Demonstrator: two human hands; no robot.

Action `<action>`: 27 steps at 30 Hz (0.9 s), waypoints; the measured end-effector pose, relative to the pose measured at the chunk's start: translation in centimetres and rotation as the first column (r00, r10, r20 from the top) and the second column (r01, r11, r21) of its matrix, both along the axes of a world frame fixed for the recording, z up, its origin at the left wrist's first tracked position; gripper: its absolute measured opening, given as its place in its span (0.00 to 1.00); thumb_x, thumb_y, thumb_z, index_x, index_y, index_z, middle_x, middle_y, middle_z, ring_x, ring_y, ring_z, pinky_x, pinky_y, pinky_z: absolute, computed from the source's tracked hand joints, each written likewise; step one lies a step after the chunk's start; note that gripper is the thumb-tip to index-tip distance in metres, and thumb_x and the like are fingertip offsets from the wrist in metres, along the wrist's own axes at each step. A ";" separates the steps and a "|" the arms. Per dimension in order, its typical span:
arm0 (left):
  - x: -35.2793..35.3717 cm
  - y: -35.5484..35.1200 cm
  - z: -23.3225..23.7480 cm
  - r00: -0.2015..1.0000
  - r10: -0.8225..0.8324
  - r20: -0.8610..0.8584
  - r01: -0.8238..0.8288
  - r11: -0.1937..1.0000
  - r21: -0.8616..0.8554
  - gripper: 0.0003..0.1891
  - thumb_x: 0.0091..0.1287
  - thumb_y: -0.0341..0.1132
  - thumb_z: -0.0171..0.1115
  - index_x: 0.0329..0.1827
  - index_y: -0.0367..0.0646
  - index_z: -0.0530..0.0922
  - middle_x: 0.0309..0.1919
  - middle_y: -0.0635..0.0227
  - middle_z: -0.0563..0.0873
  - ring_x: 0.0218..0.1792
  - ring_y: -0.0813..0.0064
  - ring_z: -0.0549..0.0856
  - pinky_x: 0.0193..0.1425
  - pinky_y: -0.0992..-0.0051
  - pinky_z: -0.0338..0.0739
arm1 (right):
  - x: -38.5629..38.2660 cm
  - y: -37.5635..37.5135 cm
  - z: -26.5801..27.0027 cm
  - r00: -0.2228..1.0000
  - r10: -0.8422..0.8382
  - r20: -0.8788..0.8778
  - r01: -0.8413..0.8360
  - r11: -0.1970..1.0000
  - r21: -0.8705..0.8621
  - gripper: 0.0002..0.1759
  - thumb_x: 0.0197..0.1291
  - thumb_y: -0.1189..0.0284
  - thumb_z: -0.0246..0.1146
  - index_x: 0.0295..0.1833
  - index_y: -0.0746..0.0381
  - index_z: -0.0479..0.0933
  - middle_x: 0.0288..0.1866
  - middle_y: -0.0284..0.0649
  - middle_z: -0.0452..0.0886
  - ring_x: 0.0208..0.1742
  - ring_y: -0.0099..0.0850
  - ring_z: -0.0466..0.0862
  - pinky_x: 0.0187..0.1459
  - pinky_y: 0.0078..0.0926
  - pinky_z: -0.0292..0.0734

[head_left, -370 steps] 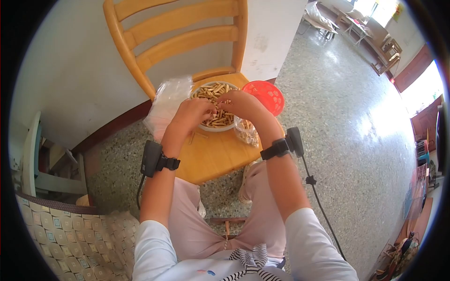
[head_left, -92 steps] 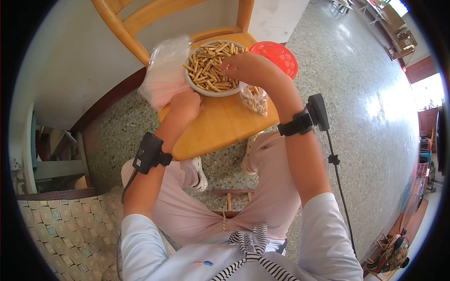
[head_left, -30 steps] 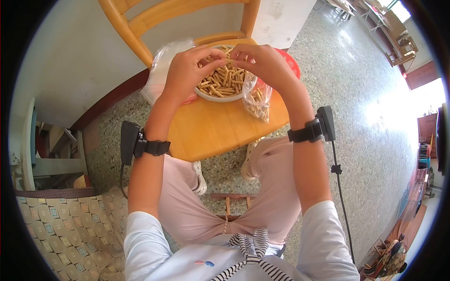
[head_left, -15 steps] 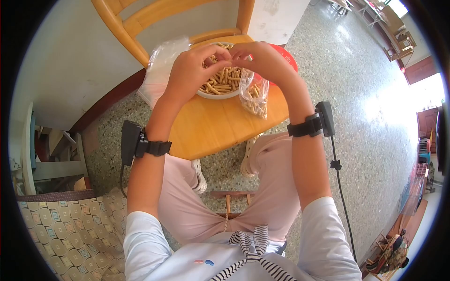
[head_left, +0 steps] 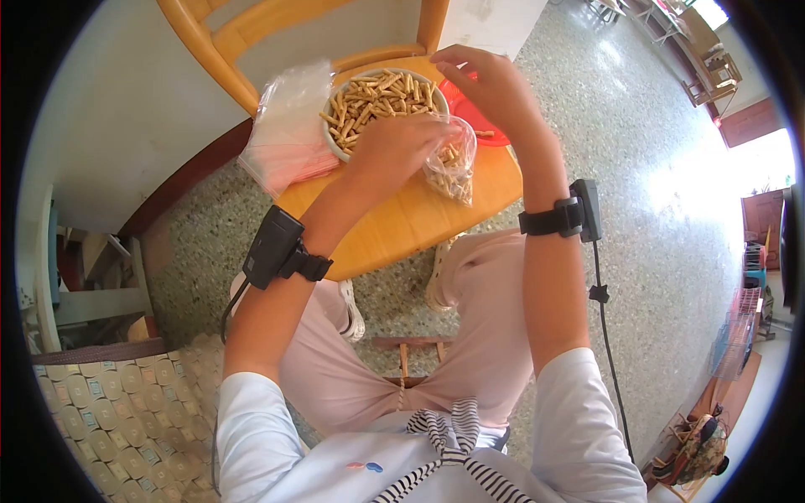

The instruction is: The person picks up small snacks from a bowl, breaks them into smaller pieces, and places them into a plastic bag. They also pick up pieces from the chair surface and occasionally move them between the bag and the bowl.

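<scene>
The small bag (head_left: 453,168) is thin, soft and light, so it is best held at its open top. It stands on the chair seat (head_left: 402,226), just beside the bowl (head_left: 324,126) of sticks (head_left: 377,92). The fingers of the left hand (head_left: 401,147) are closed on the bag's top. The right hand (head_left: 495,84) curls over the red basket (head_left: 459,94); I cannot tell if it holds anything.
</scene>
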State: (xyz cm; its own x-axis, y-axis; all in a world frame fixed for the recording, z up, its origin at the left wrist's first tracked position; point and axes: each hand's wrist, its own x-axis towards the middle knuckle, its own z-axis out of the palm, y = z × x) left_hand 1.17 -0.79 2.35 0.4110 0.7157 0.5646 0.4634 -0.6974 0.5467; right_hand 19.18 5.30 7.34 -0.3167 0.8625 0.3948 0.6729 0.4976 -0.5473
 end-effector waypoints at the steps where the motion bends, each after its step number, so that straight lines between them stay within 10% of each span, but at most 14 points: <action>1: -0.6 0.2 0.2 0.997 0.069 -0.020 -0.070 0.995 -0.073 0.10 0.72 0.37 0.63 0.50 0.47 0.88 0.46 0.66 0.90 0.42 0.60 0.87 0.48 0.68 0.81 | 0.0 0.0 -0.2 1.000 0.009 0.020 -0.008 1.000 -0.012 0.16 0.70 0.57 0.61 0.53 0.54 0.86 0.43 0.42 0.89 0.45 0.39 0.88 0.47 0.37 0.82; 8: -6.6 1.9 -0.4 0.823 0.007 -0.567 -0.123 0.978 -0.167 0.10 0.70 0.36 0.63 0.51 0.49 0.87 0.45 0.70 0.88 0.50 0.63 0.85 0.52 0.64 0.80 | -1.0 -0.6 -0.4 0.994 0.079 0.069 -0.071 0.991 -0.111 0.14 0.68 0.60 0.62 0.51 0.54 0.87 0.41 0.40 0.90 0.42 0.40 0.88 0.44 0.38 0.83; 21: -7.3 1.8 1.3 0.792 -0.060 -0.608 -0.151 0.945 -0.290 0.05 0.63 0.30 0.67 0.39 0.46 0.88 0.47 0.69 0.89 0.46 0.62 0.87 0.56 0.62 0.80 | -3.8 -1.4 -2.1 0.916 0.254 0.312 -0.180 0.953 -0.245 0.15 0.70 0.58 0.60 0.53 0.53 0.85 0.48 0.39 0.89 0.45 0.40 0.88 0.46 0.38 0.82; 27: -7.4 1.7 1.2 0.799 -0.045 -0.599 -0.008 0.996 -0.085 0.03 0.63 0.31 0.69 0.38 0.45 0.86 0.44 0.68 0.87 0.46 0.60 0.86 0.53 0.61 0.80 | -3.8 -1.3 -2.7 0.887 0.293 0.358 -0.201 0.941 -0.274 0.14 0.69 0.61 0.62 0.55 0.53 0.84 0.47 0.38 0.89 0.45 0.40 0.88 0.47 0.39 0.82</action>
State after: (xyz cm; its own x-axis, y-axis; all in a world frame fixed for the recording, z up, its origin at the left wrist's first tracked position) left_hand -6.20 0.94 3.55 0.6623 0.7356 0.1426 0.7042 -0.6760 0.2169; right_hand 15.38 3.98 4.64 -0.6184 0.7858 0.0030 0.7249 0.5719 -0.3840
